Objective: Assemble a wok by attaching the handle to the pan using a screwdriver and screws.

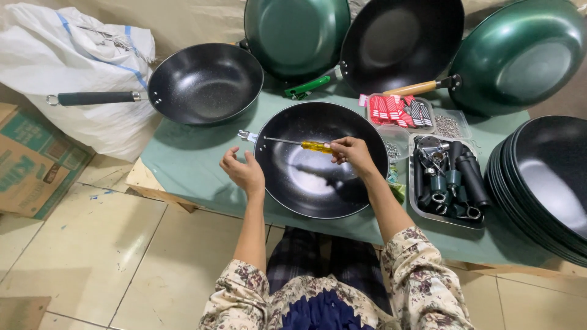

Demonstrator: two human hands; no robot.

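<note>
Head cam's got the right hand [353,154] pinching a yellow-handled screwdriver [301,145] at the wok [321,160] rim's bracket [247,135], left hand [243,171] loose and empty; looks like mid screw-fastening, needing a steady tip.

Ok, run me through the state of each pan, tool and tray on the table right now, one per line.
Middle wok: upright, handleless, metal bracket at its left rim.
Screwdriver: in the right hand, tip toward the bracket.
Left hand: empty, fingers curled, by the wok's rim.
Left black wok: handle fitted.
Green woks: tilted, undersides showing.
Stacked woks: nested, handleless.
Metal tray: full of black handles.
</note>
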